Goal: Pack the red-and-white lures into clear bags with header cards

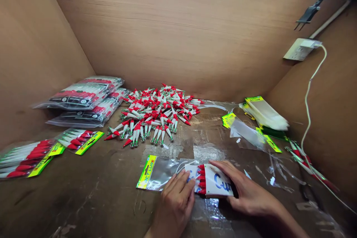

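My left hand (175, 202) lies on the mouth of a clear plastic bag (161, 173) with a yellow-green header, fingers stretched flat on it. My right hand (245, 191) rests over a white card (216, 182) with blue writing, fingers curled round its edge. A row of red-tipped lures (201, 179) pokes out from under the card, pointing into the bag's opening. Bag and card lie flat on the brown cardboard surface near me.
A big heap of red-and-white lures (154, 113) lies in the middle. Filled packs (80, 95) are stacked at left, more filled bags (28, 156) nearer me. Empty bags (264, 113) lie at right. Cardboard walls surround; a wall socket (299, 49) and white cable (308, 100) are at right.
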### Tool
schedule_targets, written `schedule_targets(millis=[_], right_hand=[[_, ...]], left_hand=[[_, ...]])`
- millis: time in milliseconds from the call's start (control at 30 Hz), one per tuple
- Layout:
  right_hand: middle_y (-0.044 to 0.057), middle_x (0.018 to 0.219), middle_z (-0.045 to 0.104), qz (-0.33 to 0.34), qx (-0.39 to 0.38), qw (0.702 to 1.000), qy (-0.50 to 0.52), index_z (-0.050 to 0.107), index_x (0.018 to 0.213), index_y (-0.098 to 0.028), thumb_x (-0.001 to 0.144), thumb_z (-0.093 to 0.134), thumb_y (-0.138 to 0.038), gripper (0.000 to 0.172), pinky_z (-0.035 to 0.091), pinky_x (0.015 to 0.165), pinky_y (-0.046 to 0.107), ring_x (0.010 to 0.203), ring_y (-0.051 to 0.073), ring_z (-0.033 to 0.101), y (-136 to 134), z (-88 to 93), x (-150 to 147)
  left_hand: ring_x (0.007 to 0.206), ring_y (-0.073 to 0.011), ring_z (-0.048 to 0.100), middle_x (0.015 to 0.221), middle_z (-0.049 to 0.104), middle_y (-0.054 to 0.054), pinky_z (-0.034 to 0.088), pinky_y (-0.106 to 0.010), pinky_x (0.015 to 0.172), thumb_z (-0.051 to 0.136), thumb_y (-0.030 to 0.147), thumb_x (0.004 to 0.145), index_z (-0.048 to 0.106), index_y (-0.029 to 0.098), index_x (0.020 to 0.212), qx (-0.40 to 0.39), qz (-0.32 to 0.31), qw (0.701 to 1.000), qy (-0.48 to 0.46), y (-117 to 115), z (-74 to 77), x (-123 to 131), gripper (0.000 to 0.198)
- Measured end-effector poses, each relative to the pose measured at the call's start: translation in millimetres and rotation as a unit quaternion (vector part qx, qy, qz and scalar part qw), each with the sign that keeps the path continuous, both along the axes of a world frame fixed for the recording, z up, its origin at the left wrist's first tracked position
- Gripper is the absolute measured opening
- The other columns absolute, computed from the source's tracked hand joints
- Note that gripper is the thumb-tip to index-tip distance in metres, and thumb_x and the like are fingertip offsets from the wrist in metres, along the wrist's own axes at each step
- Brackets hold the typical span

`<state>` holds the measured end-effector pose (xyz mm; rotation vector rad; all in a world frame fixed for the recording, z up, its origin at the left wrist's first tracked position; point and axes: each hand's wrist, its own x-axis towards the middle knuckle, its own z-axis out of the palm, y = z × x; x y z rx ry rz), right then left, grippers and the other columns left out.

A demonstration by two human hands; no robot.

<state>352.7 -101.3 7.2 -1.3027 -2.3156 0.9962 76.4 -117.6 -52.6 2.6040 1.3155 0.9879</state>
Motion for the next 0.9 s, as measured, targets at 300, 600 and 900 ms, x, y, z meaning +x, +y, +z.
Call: schedule_targets(millis=[300,600,900], right_hand=[[0.007,0.157,0.039,-0.008,0.023,1.000,-0.009,0.030,0.156,-0.028,0.068,0.058,-0.013,0.093,0.029,0.119,0.049,0.143,0.030,0.037,-5,2.5,-9],[0.007,0.157,0.040,-0.049,0.031,0.998,-0.020,0.034,0.154,-0.028,0.068,0.059,-0.012,0.091,0.030,0.119,0.051,0.143,0.030,0.037,-13,-2.1,2],[0.009,0.158,0.038,-0.074,0.044,0.996,-0.022,0.032,0.155,-0.027,0.069,0.058,-0.013,0.091,0.029,0.119,0.054,0.144,0.032,0.035,-29,-11.7,-13]], left_hand=[[0.126,-0.0278,0.061,0.136,0.065,-0.007,0.056,-0.049,0.103,0.053,0.009,0.093,0.063,0.026,0.131,-0.036,0.007,0.999,-0.010,2,-4.6,-3,0.042],[0.122,-0.0262,0.064,0.134,0.066,-0.008,0.053,-0.052,0.105,0.052,0.010,0.095,0.065,0.024,0.127,-0.036,0.019,0.998,-0.039,5,-1.6,-3,0.037],[0.131,-0.0277,0.057,0.143,0.059,-0.008,0.050,-0.056,0.107,0.054,0.012,0.095,0.058,0.026,0.137,-0.055,-0.003,0.998,0.020,2,-1.1,-2,0.044]])
